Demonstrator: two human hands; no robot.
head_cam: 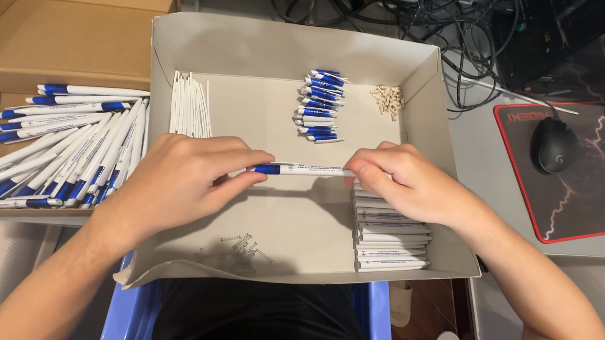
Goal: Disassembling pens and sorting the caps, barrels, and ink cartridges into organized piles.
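Blue plastic chair edges [128, 320] and a dark lap are sitting closest to the lens, under a shallow grey cardboard tray [433, 71]. Above the tray, the left hand [181, 180] and the right hand [402, 180] are pinching opposite ends of 1 white-and-blue pen [301, 170], holding it level. Inside the tray are lying white refill tubes [189, 104], blue-and-white pen tips [320, 106], small beige parts [388, 99], springs [240, 250] and stacked white barrels [389, 239]. Finished pens [57, 148] are filling a brown box [55, 24] at left; a black mouse [552, 144] is resting on its mat at right.
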